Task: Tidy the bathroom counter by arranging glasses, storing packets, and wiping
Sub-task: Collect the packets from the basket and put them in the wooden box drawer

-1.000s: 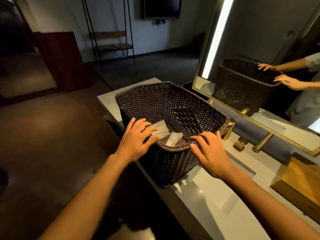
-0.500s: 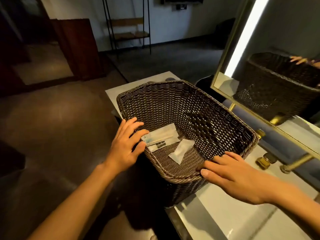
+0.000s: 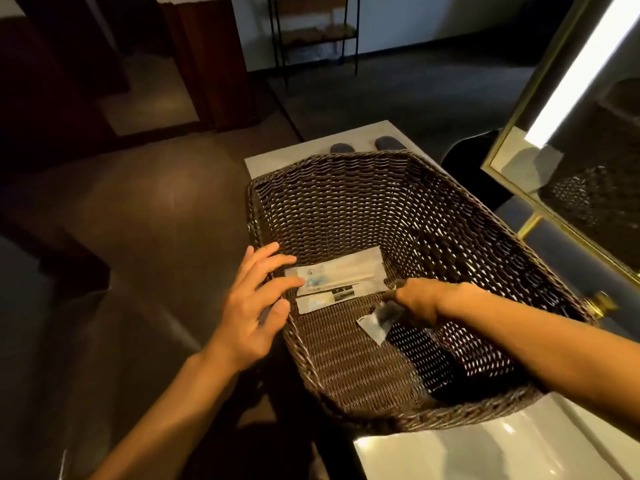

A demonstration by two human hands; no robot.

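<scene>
My left hand (image 3: 254, 308) lies spread and flat against the near-left rim of the wicker basket (image 3: 346, 181), fingers loose, gripping nothing; I judge it is there to steady the basket, which overhangs the front edge of the pale surface (image 3: 485, 455). My right hand (image 3: 417, 301) reaches down inside, fingers closed toward the small white packet (image 3: 375, 325); whether they have actually pinched it I cannot tell, since my knuckles hide the contact. Two longer flat packets (image 3: 337, 277) lie stacked against the left inner wall, just beside my left fingertips and near the small one. Packets sit on the basket floor, so the storing step looks under way; glasses and wiping not evident here. Room: the basket floor toward me and to the right is bare, giving space to shift the small packet. Walls are high and slope inward, so my wrist must lift clear to exit. The gold-framed mirror (image 3: 512, 174) stands close on the right; floor drop on the left.
</scene>
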